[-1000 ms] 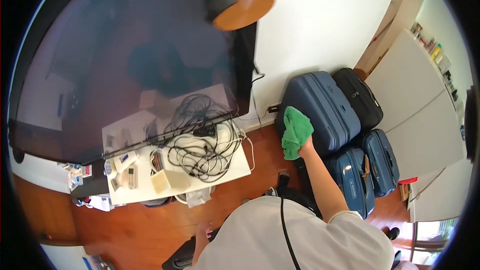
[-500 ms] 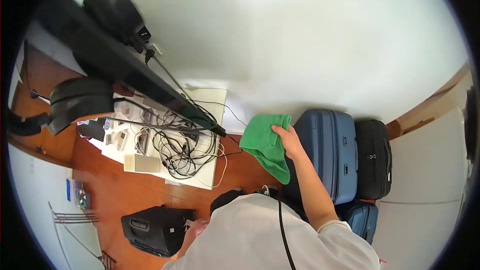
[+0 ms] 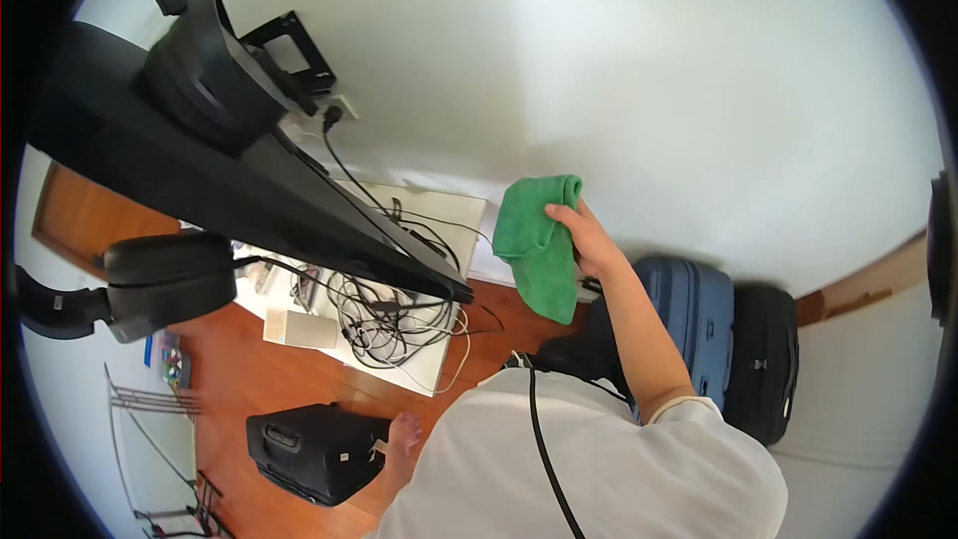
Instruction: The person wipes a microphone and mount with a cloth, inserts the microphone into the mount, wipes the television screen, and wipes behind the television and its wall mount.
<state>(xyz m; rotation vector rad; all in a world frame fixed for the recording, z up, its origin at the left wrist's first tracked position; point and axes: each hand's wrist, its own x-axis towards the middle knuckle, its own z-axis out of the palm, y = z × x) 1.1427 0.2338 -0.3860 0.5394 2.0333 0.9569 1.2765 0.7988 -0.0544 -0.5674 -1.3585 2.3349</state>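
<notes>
A green cloth (image 3: pixel 536 240) hangs folded from my right hand (image 3: pixel 587 238), whose thumb lies on its front and whose fingers go behind it. The cloth is close to the white wall (image 3: pixel 699 120); I cannot tell if they touch. My left hand (image 3: pixel 403 432) hangs low by my side, next to a black suitcase (image 3: pixel 317 454), and its fingers look loosely curled with nothing seen in them. To the left, a large black screen (image 3: pixel 249 200) stands on a white table (image 3: pixel 424 369), with black headphones (image 3: pixel 170 284) on its near side.
Tangled cables (image 3: pixel 384 324) and a beige box (image 3: pixel 299 329) lie on the table. A blue suitcase (image 3: pixel 694 324) and a black suitcase (image 3: pixel 763 364) stand at the wall on the right. A plug (image 3: pixel 332 118) sits in the wall socket. A metal rack (image 3: pixel 150 399) is at lower left.
The green cloth and my right hand have risen higher along the wall. My view has shifted, so the screen and headphones fill more of the left side. My left hand shows more fully.
</notes>
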